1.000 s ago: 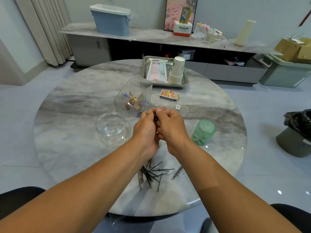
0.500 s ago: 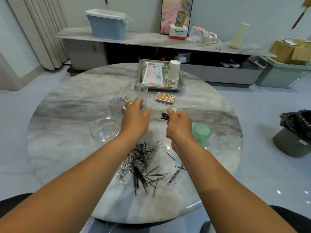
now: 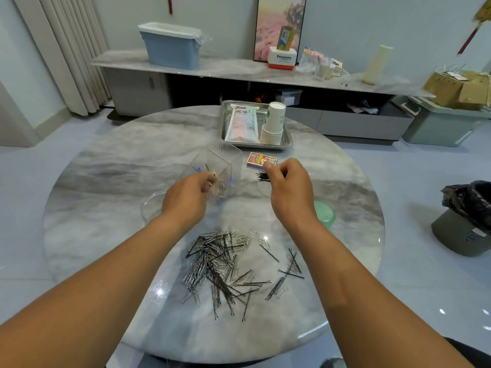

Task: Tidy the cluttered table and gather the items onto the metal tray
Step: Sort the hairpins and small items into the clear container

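Upper centre, the metal tray (image 3: 287, 141) holds 2 items. The right hand (image 3: 288, 188) pinches black hairpins (image 3: 263, 177); the left hand (image 3: 186, 199) touches the ribbed clear container (image 3: 221, 166); loose pins (image 3: 225, 264) remain.

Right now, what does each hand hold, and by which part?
The right hand pinches a bundle of black hairpins at one end. The left hand touches the ribbed clear container; a grip cannot be told.

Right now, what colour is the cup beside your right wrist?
Translucent green cup, seen in the head view.
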